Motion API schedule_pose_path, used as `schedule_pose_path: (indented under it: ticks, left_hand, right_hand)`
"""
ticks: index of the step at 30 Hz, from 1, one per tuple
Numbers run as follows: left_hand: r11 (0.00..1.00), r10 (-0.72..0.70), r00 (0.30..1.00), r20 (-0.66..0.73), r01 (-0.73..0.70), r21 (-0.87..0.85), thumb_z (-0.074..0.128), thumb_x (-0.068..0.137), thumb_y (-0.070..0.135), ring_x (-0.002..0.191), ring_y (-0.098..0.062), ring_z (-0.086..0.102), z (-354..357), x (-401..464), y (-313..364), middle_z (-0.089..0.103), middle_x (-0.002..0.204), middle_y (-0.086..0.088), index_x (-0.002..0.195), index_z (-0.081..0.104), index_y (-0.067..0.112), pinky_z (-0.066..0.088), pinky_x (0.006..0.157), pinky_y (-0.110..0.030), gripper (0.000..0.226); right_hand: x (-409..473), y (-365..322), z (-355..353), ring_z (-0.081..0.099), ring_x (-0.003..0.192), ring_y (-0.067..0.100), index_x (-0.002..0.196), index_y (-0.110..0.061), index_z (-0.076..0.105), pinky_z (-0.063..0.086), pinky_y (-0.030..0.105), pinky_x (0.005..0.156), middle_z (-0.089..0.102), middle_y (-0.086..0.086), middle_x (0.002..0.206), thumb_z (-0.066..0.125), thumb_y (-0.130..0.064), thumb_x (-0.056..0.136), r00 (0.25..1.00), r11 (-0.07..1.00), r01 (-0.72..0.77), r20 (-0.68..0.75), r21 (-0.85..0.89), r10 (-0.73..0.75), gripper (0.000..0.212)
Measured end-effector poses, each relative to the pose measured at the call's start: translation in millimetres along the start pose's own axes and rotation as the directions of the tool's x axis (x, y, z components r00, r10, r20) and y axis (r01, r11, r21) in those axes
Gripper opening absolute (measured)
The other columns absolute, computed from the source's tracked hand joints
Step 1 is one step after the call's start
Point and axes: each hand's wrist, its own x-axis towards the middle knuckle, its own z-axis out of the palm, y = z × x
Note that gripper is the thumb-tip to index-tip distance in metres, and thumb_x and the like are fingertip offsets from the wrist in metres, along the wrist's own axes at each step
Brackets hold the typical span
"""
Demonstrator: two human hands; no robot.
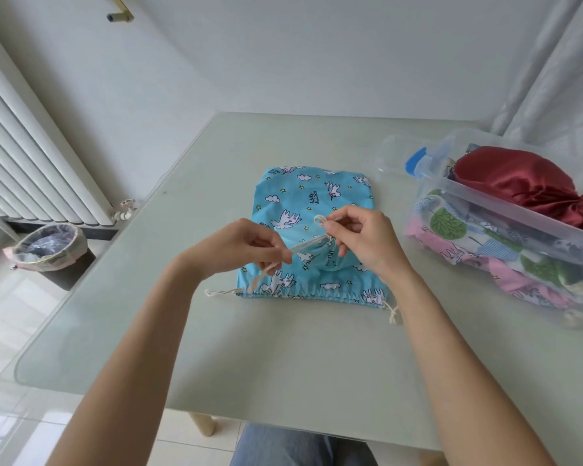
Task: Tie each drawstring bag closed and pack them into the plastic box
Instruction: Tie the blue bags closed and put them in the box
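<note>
A person is sitting at the near edge of a pale green table (283,348), both bare arms reaching out over it. A blue drawstring bag (317,200) printed with white unicorns, clouds and stars is lying flat in the middle of the table, its gathered mouth facing the near side. Cream cord ends are trailing out of the channel at the near left and near right corners. Above the bag, a smaller blue bundle of the same print is hanging between the hands, and a cream cord (305,245) is stretching taut from one hand to the other. The left hand (246,250) is pinching the cord between thumb and fingers, pulling it toward the left, with a loose tail dropping down onto the bag. The right hand (364,238) is gripping the other end of the cord, with a small loop standing up just above its fingertips. On the right side of the table a clear plastic box (505,196) with a blue latch is sitting well apart from the blue bag, already holding a dark red satin bag (519,183) on top and several patterned bags in pink, white and green beneath. A white radiator (24,156) is standing against the far left wall, with a lined bin (48,250) on the floor near it
</note>
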Motion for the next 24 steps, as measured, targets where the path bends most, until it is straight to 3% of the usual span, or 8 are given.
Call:
schedule_pose_path:
  ticks: [3, 7, 11, 15, 19, 21, 24]
  left_hand:
    - [0.975, 0.110, 0.993, -0.043, -0.116, -0.189, 0.062, 0.081, 0.018, 0.066, -0.009, 0.059, 8.6, 1.2, 1.3, 0.064, 0.069, 0.001, 0.079, 0.071, 0.015, 0.047, 0.070, -0.018, 0.010]
    - [0.944, 0.164, 0.972, -0.167, -0.204, -0.260, 0.063, 0.080, 0.015, 0.077, -0.010, 0.063, 22.6, 13.3, -0.7, 0.069, 0.092, -0.001, 0.101, 0.071, 0.019, 0.051, 0.078, -0.023, 0.023]
    - [0.971, 0.216, 0.953, -0.211, -0.233, -0.057, 0.066, 0.083, 0.011, 0.073, -0.013, 0.064, 25.6, 23.8, 4.0, 0.068, 0.083, -0.002, 0.111, 0.066, 0.023, 0.051, 0.071, -0.021, 0.030]
    - [0.962, 0.255, 0.939, -0.232, -0.221, 0.162, 0.072, 0.081, 0.013, 0.066, -0.021, 0.066, 23.9, 30.7, 4.6, 0.069, 0.073, 0.004, 0.106, 0.066, 0.030, 0.054, 0.070, -0.037, 0.031]
    - [0.853, 0.383, 0.906, -0.182, -0.271, 0.446, 0.073, 0.079, 0.011, 0.071, -0.014, 0.066, 28.8, 31.9, 10.8, 0.067, 0.077, 0.004, 0.107, 0.067, 0.020, 0.053, 0.071, -0.019, 0.030]
    - [0.865, 0.404, 0.865, -0.298, -0.256, 0.431, 0.075, 0.078, 0.015, 0.070, -0.011, 0.067, 33.1, 30.3, 12.8, 0.067, 0.078, 0.005, 0.102, 0.068, 0.020, 0.054, 0.070, -0.018, 0.025]
    - [0.933, 0.359, 0.744, -0.564, -0.268, 0.240, 0.075, 0.079, 0.017, 0.070, -0.006, 0.068, 34.6, 27.3, 12.2, 0.069, 0.081, 0.004, 0.090, 0.065, 0.014, 0.053, 0.069, -0.015, 0.016]
  right_hand:
    - [-2.3, -1.6, 4.5, 0.054, 0.041, 0.008, 0.078, -0.018, 0.066, 0.048, 0.019, 0.052, 0.065, -0.002, 0.064, 0.069, -0.013, 0.084, 0.999, 0.998, 0.036, 0.019, -0.057, -0.035, 0.008]
    - [-3.3, -1.4, 5.4, 0.055, 0.042, 0.010, 0.078, -0.022, 0.066, 0.049, 0.022, 0.056, 0.068, 0.007, 0.069, 0.070, -0.016, 0.082, 0.999, 0.999, 0.031, 0.046, -0.044, -0.028, 0.009]
    - [-3.2, -3.2, 4.5, 0.056, 0.048, 0.014, 0.086, -0.011, 0.070, 0.049, 0.023, 0.057, 0.065, 0.008, 0.066, 0.067, -0.011, 0.084, 0.996, 0.998, -0.018, 0.091, 0.064, 0.012, 0.004]
    - [-4.4, -9.1, 1.3, 0.056, 0.061, 0.012, 0.090, -0.007, 0.070, 0.052, 0.022, 0.060, 0.062, 0.004, 0.070, 0.063, -0.011, 0.086, 0.977, 0.949, -0.129, 0.198, 0.288, 0.073, 0.009]
    - [-3.6, -8.8, 5.7, 0.052, 0.049, 0.010, 0.077, -0.009, 0.067, 0.047, 0.018, 0.052, 0.059, -0.004, 0.057, 0.069, -0.013, 0.081, 0.989, 0.957, -0.116, 0.121, 0.268, 0.086, 0.006]
    - [-2.6, -7.7, 6.8, 0.051, 0.047, 0.009, 0.076, -0.008, 0.066, 0.045, 0.017, 0.049, 0.059, -0.006, 0.054, 0.068, -0.010, 0.082, 0.993, 0.954, -0.111, 0.076, 0.277, 0.093, 0.006]
    - [-1.0, -5.7, 3.1, 0.050, 0.048, 0.007, 0.076, -0.003, 0.066, 0.046, 0.017, 0.048, 0.059, -0.006, 0.055, 0.069, -0.010, 0.082, 0.990, 0.935, -0.140, 0.045, 0.325, 0.133, 0.010]
